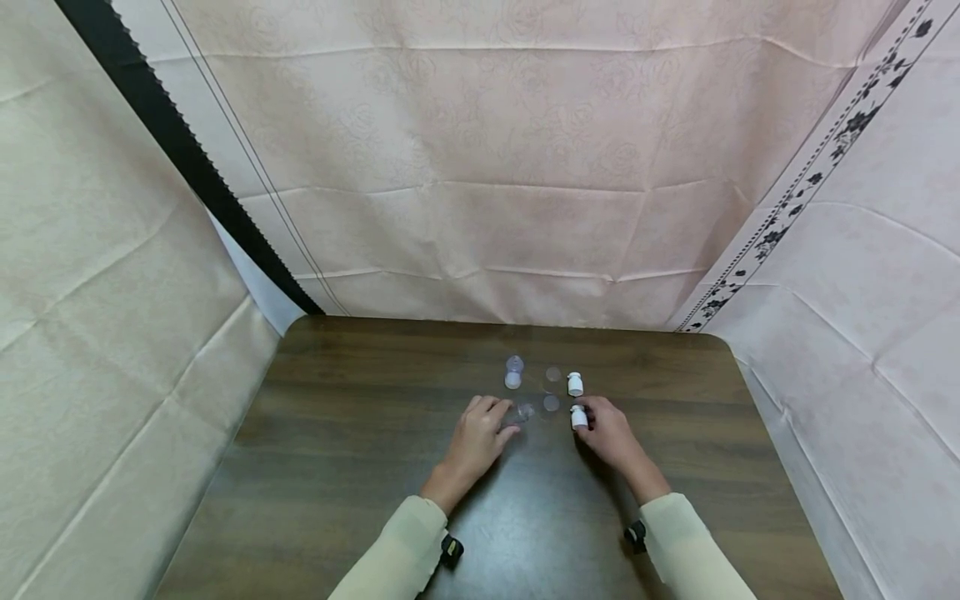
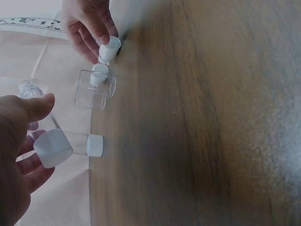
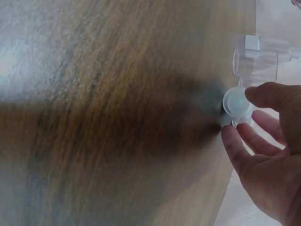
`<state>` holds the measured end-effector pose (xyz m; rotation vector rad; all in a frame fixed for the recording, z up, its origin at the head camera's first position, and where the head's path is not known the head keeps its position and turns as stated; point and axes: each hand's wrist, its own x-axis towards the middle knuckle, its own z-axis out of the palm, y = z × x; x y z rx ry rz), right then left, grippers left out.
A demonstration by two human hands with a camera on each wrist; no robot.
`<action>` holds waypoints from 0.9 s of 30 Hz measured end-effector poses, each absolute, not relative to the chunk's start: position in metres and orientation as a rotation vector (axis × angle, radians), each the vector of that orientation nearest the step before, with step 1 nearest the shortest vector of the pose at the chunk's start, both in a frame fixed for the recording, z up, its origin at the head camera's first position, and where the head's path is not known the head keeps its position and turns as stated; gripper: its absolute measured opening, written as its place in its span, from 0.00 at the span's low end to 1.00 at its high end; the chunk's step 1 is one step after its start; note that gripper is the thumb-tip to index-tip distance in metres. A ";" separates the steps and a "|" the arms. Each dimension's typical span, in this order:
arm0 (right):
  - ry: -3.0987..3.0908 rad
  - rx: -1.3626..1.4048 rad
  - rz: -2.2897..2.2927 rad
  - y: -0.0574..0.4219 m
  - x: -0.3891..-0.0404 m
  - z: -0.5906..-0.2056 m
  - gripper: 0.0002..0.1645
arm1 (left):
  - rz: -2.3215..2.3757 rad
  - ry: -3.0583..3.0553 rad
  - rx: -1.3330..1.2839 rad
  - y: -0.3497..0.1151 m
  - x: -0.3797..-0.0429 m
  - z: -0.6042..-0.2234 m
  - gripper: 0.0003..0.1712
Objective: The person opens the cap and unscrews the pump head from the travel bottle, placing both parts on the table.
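My left hand (image 1: 482, 433) holds a small clear bottle (image 1: 522, 413) between thumb and fingers. In the left wrist view its white base (image 2: 53, 148) faces the camera, and its clear neck points away. My right hand (image 1: 609, 432) pinches a white cap-like top (image 1: 579, 417), whose round end (image 3: 237, 102) shows in the right wrist view. A second white top (image 1: 575, 384) stands just behind it. Between the hands, two clear open cylinders (image 2: 83, 92) stand on the table. Another clear bottle with a white base (image 1: 513, 373) stands beyond my left hand.
The small parts stand near the far middle of the brown wooden table (image 1: 360, 467). A pale cloth (image 1: 480, 233) hangs behind the table's far edge, with more cloth on both sides.
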<state>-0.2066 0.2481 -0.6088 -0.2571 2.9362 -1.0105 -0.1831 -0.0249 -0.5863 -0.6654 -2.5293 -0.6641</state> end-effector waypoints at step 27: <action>2.909 -0.170 -1.094 0.255 -0.190 -0.587 0.27 | -1.321 -2.547 -0.368 -0.007 -0.217 -0.618 0.22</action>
